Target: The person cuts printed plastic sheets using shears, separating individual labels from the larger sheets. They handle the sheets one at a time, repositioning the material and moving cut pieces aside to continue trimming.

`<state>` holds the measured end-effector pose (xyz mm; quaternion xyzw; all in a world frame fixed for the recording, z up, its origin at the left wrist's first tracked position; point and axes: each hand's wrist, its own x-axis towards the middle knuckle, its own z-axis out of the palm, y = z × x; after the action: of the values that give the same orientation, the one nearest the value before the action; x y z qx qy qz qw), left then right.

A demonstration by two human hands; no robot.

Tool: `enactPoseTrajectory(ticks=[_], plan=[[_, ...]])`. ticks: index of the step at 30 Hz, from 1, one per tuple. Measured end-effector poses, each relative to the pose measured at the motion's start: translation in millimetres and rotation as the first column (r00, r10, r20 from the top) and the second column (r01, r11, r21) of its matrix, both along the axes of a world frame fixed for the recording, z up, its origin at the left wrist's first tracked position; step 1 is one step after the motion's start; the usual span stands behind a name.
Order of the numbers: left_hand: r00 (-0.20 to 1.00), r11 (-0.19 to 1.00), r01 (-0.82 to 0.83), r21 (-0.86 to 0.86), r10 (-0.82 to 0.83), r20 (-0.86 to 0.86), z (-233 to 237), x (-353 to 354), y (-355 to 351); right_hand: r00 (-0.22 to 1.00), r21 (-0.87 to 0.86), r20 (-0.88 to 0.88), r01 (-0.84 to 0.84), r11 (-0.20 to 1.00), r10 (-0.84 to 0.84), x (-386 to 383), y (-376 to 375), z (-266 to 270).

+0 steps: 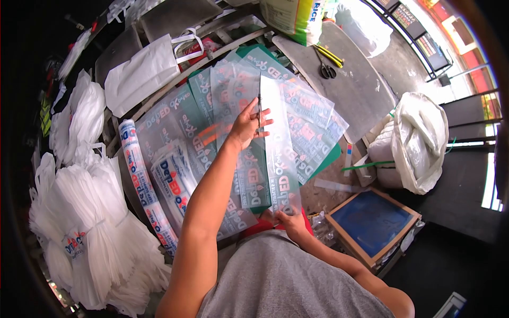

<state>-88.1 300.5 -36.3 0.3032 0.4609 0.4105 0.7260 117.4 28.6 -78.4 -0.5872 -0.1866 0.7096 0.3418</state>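
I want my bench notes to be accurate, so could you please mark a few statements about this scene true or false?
1. The left hand rests on the printed strip. True.
2. The right hand holds the scissors. False: it grips the strip's near end, and the scissors lie on the grey board.
3. The wooden frame holds a blue panel. True.
4. The stacked bags at the left are black. False: they are white.

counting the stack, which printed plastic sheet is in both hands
The narrow printed sheet on top of the fanned pile: the left hand rests on its far end, the right hand grips its near end. The rest lie spread beneath.
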Motion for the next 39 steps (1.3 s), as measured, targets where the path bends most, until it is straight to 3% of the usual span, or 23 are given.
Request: enactPoseTrajectory(ticks=[9,11,14,21,23,24,26,27,29,30,31,33,35,37,39], plan=[[1.000,0.993,-0.023,0.115,0.023,-0.004,28,-30,-11,0.992,-0.066,-0.094,-0.096,0.993,0.090,-7,2,-8],[0.997,0.992,-0.075,0.106,0.076,-0.005,33,-41,-38,0.976,-0.082,-0.201,-0.096,0.992,0.078,-15,13,-8],[0.982,0.993,-0.084,0.086,0.097,-0.160,27,-63,-88,0.964,-0.174,-0.242,-0.153,0.973,0.109,-30,28,-4],[0.931,0.958,-0.284,-0.043,0.264,-0.252,9,-85,-212,0.952,-0.110,-0.251,-0.207,0.972,0.174,-71,48,-4],[0.909,0.928,-0.365,-0.077,0.337,-0.245,10,-88,-229,0.899,-0.146,-0.230,-0.411,0.900,0.373,-79,51,-3],[0.900,0.918,-0.389,-0.077,0.361,-0.245,9,-89,-234,0.895,-0.139,-0.227,-0.420,0.897,0.384,-80,52,0],[0.881,0.921,-0.389,-0.034,0.361,-0.305,8,-88,-240,0.764,-0.101,-0.082,-0.645,0.758,0.640,-75,56,11],[0.861,0.926,-0.377,0.001,0.351,-0.368,7,-88,-242,0.759,-0.091,-0.075,-0.652,0.753,0.647,-73,62,21],[0.847,0.936,-0.352,0.029,0.331,-0.415,1,-91,-243,0.371,-0.092,0.269,-0.909,0.407,0.889,-64,75,44],[0.814,0.942,-0.326,0.083,0.325,-0.482,-2,-93,-242,0.362,-0.032,0.484,-0.902,0.430,0.796,-57,74,50],[0.775,0.945,-0.297,0.135,0.321,-0.544,-5,-94,-240,0.360,-0.027,0.492,-0.904,0.427,0.793,-51,78,51],[0.710,0.932,-0.299,0.205,0.360,-0.605,-17,-97,-231,0.547,0.160,0.718,-0.731,0.663,0.429,-39,91,46],[0.621,0.927,-0.259,0.272,0.376,-0.688,-20,-101,-213,0.559,0.289,0.807,-0.655,0.698,0.191,-37,115,19],[0.634,0.921,-0.304,0.245,0.387,-0.669,-19,-98,-197,0.541,0.265,0.821,-0.645,0.716,0.182,-46,139,2],[0.454,0.947,-0.161,0.278,0.322,-0.831,-38,-101,-181,0.400,0.212,0.901,-0.743,0.635,0.167,-69,151,-5]])
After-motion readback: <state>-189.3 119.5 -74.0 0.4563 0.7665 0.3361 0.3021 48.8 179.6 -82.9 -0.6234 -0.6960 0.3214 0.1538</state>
